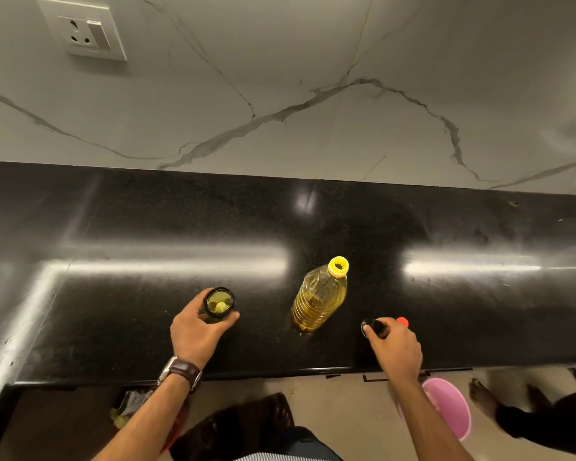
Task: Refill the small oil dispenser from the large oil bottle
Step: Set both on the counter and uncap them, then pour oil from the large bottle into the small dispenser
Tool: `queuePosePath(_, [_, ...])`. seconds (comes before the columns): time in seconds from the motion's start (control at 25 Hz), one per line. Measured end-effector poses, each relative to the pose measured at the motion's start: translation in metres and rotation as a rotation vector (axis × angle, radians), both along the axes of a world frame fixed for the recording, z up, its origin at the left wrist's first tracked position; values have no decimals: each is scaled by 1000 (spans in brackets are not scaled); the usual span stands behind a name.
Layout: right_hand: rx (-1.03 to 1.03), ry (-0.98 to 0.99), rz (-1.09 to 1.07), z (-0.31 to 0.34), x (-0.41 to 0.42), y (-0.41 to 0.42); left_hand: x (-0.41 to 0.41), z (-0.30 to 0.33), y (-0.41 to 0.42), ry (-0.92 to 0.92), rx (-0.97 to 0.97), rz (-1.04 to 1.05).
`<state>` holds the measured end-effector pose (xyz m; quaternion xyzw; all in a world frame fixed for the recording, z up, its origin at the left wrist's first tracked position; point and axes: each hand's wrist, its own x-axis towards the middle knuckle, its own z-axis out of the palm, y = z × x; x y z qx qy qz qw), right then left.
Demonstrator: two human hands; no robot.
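Note:
The large oil bottle (318,299) stands on the black counter (113,227), uncapped, its yellow neck ring open at the top and yellow oil inside. To its left stands the small dark-glass oil dispenser (219,302), open-mouthed with a little oil at the bottom; my left hand (198,331) wraps around it. Right of the big bottle, my right hand (394,349) grips a small black dispenser top (373,327) just above the counter. A red cap (402,321) lies on the counter right behind that hand.
A marble wall with a socket (82,31) rises behind the counter. Below the front edge are a pink bucket (449,407), another person's bare foot (481,395) and a dark basket (246,424) on the floor.

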<state>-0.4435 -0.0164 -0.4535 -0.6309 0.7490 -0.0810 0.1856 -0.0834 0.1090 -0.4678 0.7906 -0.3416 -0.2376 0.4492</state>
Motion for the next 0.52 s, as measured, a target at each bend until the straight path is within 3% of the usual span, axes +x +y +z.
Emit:
queuePosePath(0.32, [-6,-97,-15,-7,-3,0,0,-1,0,-8,-3,0])
queuePosePath(0.44, [-101,-368,41,2,12,13,-1,-1,0,-7,-7,2])
queuePosePath(0.52, [-24,-647,104,9,38,24,0,-1,0,-10,-5,6])
